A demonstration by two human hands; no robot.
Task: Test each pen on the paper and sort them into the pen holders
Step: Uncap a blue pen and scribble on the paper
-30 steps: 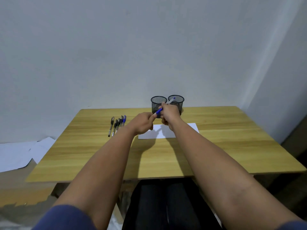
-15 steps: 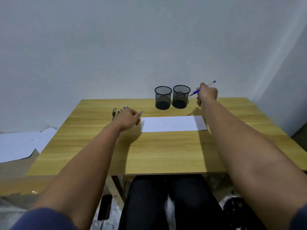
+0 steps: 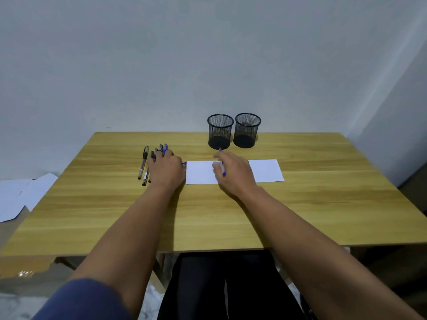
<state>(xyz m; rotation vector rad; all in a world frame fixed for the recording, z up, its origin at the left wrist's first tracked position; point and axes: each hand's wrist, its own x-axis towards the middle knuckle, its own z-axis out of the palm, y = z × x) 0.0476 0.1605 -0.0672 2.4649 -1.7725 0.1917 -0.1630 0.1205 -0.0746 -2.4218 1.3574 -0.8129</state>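
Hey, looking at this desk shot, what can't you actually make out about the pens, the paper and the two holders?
Head view only:
- Pen tip and any ink mark on the paper: covered by the right hand gripping the blue pen.
- How many pens are in the row of pens: the left hand lies over part of it.
- Small blue thing at the left hand's thumb: too small to identify.
- Inside the pen holders: dark mesh, contents unclear.

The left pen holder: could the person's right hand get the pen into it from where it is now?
Probably yes. The right hand holds the blue pen over the paper, and the left pen holder stands just beyond, open-topped, with nothing between.
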